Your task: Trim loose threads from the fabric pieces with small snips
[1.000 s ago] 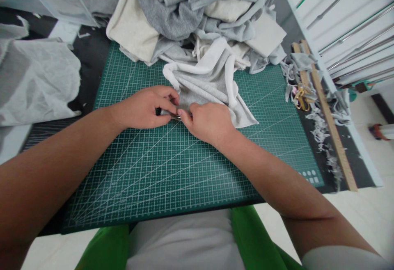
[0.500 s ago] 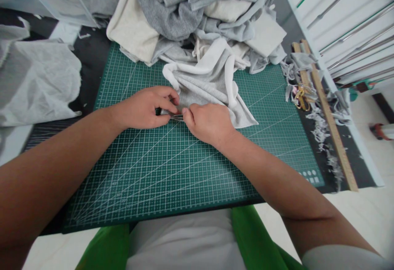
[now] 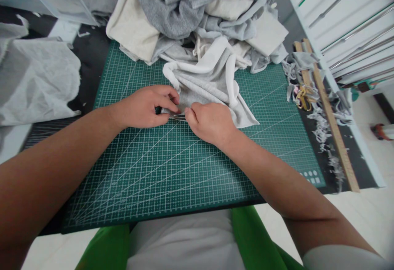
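Note:
A crumpled light grey fabric piece [image 3: 212, 85] lies on the green cutting mat [image 3: 172, 171]. My left hand [image 3: 144, 106] is closed around a small metal tool [image 3: 177, 117] with a dark handle, its tip at the fabric's near edge. My right hand [image 3: 212, 121] pinches that same edge of the fabric just to the right of the tool. Both hands rest on the mat, nearly touching each other.
A heap of grey and cream fabric [image 3: 197, 11] covers the mat's far side. Thin white sheeting [image 3: 37, 81] lies at the left. At the right are a wooden ruler [image 3: 332, 114], gold scissors [image 3: 303, 99] and fabric scraps [image 3: 323, 126].
My right hand has slid slightly to the right along the fabric's edge, showing more of the metal tool. My left hand has stayed put.

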### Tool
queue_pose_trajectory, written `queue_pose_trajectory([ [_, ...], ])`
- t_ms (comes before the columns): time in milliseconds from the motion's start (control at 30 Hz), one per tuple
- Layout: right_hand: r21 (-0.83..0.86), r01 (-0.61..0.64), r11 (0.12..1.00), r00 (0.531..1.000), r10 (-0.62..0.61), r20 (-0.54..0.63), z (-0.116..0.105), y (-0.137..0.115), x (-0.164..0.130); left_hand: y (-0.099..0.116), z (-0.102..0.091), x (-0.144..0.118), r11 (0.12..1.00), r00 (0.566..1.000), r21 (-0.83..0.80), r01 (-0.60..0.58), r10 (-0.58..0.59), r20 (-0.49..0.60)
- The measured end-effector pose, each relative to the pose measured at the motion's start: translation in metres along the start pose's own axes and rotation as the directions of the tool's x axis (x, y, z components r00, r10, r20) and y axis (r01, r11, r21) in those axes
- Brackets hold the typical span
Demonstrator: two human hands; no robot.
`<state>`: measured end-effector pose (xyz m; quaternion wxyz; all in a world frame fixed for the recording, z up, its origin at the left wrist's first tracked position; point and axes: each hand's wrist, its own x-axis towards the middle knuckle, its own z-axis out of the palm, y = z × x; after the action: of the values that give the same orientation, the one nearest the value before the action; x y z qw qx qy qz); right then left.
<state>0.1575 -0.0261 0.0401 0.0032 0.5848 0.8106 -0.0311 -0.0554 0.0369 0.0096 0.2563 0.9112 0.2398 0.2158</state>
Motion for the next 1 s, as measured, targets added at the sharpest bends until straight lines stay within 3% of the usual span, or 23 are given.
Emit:
queue_pose_trajectory([
  [767,0.005,-0.035,0.999,0.999,0.035,0.022,-0.003,-0.006,0.0,0.001,0.0,0.0,1.0,1.0,-0.012,-0.002,0.002,-0.006],
  [1000,0.212,-0.035,0.977,0.999,0.026,0.047,-0.009,0.011,0.003,0.0,0.0,0.0,1.0,1.0,-0.028,-0.001,0.001,0.003],
])
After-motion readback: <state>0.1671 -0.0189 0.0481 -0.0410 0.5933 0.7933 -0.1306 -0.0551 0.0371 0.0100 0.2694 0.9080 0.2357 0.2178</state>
